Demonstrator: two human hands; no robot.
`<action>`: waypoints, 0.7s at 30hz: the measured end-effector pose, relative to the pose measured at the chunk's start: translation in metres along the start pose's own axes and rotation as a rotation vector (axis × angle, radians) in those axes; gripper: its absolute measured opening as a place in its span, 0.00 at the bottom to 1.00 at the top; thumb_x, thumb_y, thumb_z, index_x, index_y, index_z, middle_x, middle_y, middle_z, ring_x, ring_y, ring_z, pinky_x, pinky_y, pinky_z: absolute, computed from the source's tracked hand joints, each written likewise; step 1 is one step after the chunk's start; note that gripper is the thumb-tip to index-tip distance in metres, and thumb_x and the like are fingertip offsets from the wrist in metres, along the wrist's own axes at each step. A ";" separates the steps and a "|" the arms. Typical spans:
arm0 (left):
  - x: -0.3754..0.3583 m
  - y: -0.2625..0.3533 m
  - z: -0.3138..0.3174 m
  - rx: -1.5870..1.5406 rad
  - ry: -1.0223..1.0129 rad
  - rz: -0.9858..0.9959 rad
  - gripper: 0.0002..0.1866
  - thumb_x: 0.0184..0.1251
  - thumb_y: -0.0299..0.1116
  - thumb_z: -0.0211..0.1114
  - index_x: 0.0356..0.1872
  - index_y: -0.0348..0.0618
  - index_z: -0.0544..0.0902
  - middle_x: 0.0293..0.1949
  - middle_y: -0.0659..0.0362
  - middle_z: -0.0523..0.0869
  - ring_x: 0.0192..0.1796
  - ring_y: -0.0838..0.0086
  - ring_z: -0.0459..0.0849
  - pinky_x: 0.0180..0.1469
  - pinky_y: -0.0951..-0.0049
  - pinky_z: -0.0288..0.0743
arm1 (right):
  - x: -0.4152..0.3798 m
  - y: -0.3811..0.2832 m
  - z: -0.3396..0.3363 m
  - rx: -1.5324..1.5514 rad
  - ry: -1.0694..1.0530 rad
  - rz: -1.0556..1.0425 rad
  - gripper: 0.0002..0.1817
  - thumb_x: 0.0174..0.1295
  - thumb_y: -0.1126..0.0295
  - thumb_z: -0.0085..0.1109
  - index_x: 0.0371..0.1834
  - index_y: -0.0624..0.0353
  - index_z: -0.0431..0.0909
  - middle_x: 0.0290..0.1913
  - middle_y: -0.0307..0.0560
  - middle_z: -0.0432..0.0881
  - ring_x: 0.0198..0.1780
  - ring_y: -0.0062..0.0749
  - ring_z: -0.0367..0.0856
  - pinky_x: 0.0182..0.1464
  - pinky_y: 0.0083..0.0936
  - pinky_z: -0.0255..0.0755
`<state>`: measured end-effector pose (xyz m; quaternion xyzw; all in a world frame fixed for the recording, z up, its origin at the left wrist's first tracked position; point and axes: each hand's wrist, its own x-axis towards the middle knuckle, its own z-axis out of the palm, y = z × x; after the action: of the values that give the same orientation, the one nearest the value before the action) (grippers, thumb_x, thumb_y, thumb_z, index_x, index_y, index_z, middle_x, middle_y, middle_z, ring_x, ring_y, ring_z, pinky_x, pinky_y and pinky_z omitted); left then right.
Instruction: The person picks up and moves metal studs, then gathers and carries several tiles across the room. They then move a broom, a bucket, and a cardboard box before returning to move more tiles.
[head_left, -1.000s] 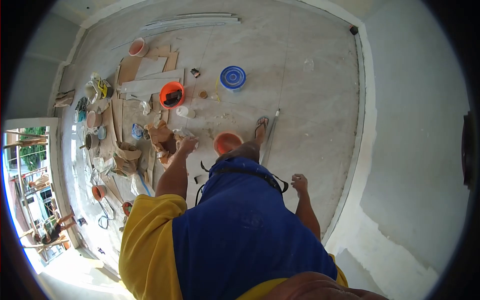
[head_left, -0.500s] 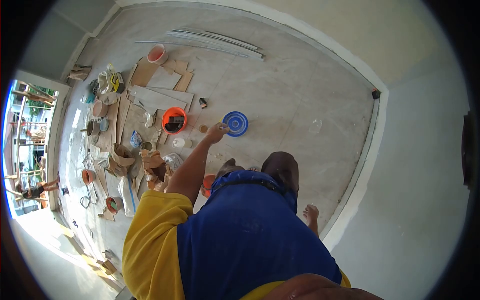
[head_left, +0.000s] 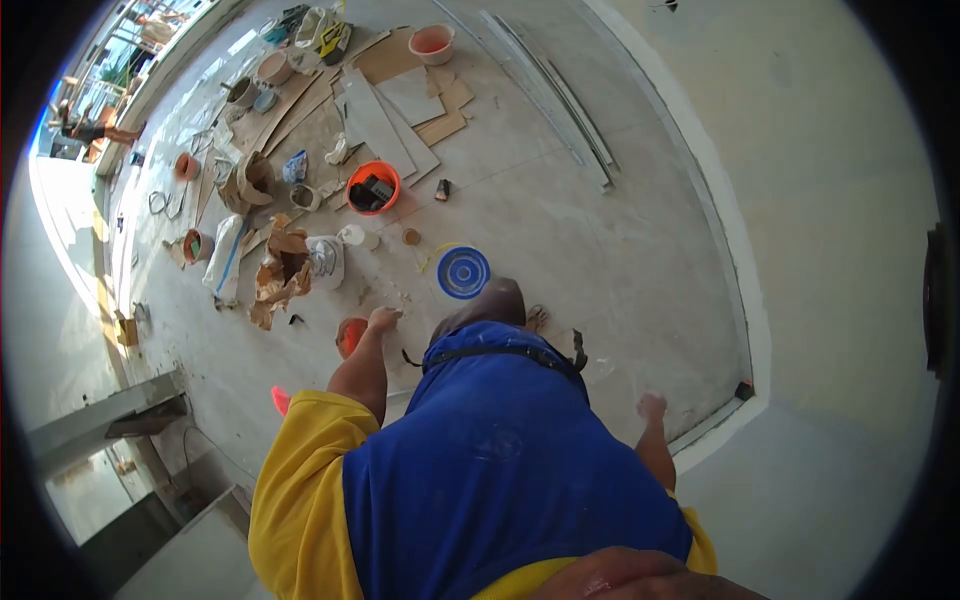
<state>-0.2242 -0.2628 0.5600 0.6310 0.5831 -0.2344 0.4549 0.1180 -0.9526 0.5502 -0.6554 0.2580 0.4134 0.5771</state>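
My left hand (head_left: 383, 320) is beside an orange-red container (head_left: 350, 337), its fingers closed; whatever they may hold is too small to make out. A blue round lid or bucket top (head_left: 463, 272) with concentric rings lies ahead of my body, apart from both hands, with a thin yellow edge or handle at its left. My right hand (head_left: 652, 405) hangs over the floor at the right, blurred, so its fingers are unclear. Near the blue round thing are a small brown cup (head_left: 411, 237) and a white container (head_left: 360, 237).
An orange bucket (head_left: 373, 188) with dark things inside stands further ahead. Paper bags (head_left: 283, 265), pots and cardboard sheets (head_left: 440, 125) are spread at the left. Long metal profiles (head_left: 560, 105) lie at the upper right. Another person (head_left: 85, 130) is at the far left.
My view has turned. My left hand has moved back from beside the blue round thing toward my body. My right hand is more extended and more blurred.
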 end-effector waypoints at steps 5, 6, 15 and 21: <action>-0.045 0.080 0.022 -0.491 -0.043 -0.112 0.26 0.62 0.48 0.60 0.58 0.46 0.75 0.49 0.54 0.81 0.41 0.70 0.83 0.38 0.70 0.75 | 0.085 -0.295 0.134 -0.691 0.370 -0.261 0.11 0.61 0.69 0.54 0.43 0.63 0.77 0.30 0.41 0.77 0.26 0.23 0.75 0.27 0.20 0.70; -0.042 0.091 0.024 -0.505 -0.023 -0.115 0.26 0.62 0.48 0.60 0.57 0.46 0.75 0.49 0.55 0.81 0.39 0.68 0.82 0.37 0.71 0.75 | 0.109 -0.332 0.157 -0.725 0.323 -0.333 0.10 0.61 0.69 0.53 0.42 0.62 0.77 0.30 0.40 0.76 0.25 0.22 0.75 0.26 0.19 0.69; 0.056 0.197 -0.017 -0.689 0.075 -0.207 0.25 0.62 0.47 0.61 0.55 0.41 0.76 0.45 0.54 0.82 0.36 0.70 0.81 0.36 0.69 0.75 | 0.232 -0.448 0.432 -1.094 -0.231 -0.609 0.15 0.57 0.65 0.60 0.42 0.64 0.77 0.26 0.41 0.79 0.23 0.22 0.77 0.24 0.19 0.69; 0.121 0.329 -0.154 -0.751 0.292 0.029 0.25 0.62 0.45 0.62 0.54 0.37 0.75 0.45 0.52 0.83 0.36 0.72 0.81 0.38 0.73 0.75 | 0.292 -0.498 0.510 -1.145 -0.304 -0.320 0.13 0.56 0.65 0.60 0.41 0.61 0.78 0.29 0.44 0.81 0.26 0.28 0.80 0.27 0.23 0.72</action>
<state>0.0779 -0.0380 0.6320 0.4557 0.6777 0.0938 0.5694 0.5527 -0.3172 0.5793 -0.8256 -0.1919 0.4835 0.2187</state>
